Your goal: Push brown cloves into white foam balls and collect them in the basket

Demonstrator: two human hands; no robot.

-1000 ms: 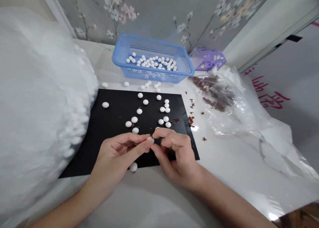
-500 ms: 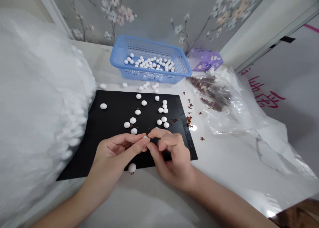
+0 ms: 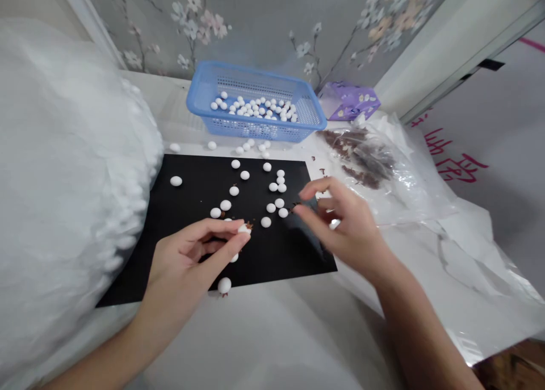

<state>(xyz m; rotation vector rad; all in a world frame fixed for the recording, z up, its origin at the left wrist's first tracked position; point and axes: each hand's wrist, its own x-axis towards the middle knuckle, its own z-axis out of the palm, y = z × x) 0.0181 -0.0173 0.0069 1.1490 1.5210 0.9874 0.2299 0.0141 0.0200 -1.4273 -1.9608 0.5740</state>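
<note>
My left hand (image 3: 183,265) pinches a small white ball (image 3: 244,230) between thumb and fingertips, above the black mat (image 3: 276,254). A small brown star-shaped piece (image 3: 250,225) sits on the right side of that ball. Over the mat's right edge is my right hand (image 3: 347,228), its thumb and index finger apart and nothing visible between them. Dark brown bits (image 3: 297,206) lie by its fingertips. Several loose white balls, such as one by the middle (image 3: 266,222), rest on the mat. Another ball (image 3: 224,285) at the front edge has brown points showing beneath it.
Behind the mat stands a blue basket (image 3: 259,132) holding several white balls. A large translucent bag (image 3: 72,168) of white balls bulges on the left. At the right lie a clear plastic bag (image 3: 383,200) with brown pieces and a purple packet (image 3: 353,101).
My right hand has let go of the ball and moved right, toward the brown bits, opening its fingers. My left hand keeps the ball, and the brown piece on it now shows.
</note>
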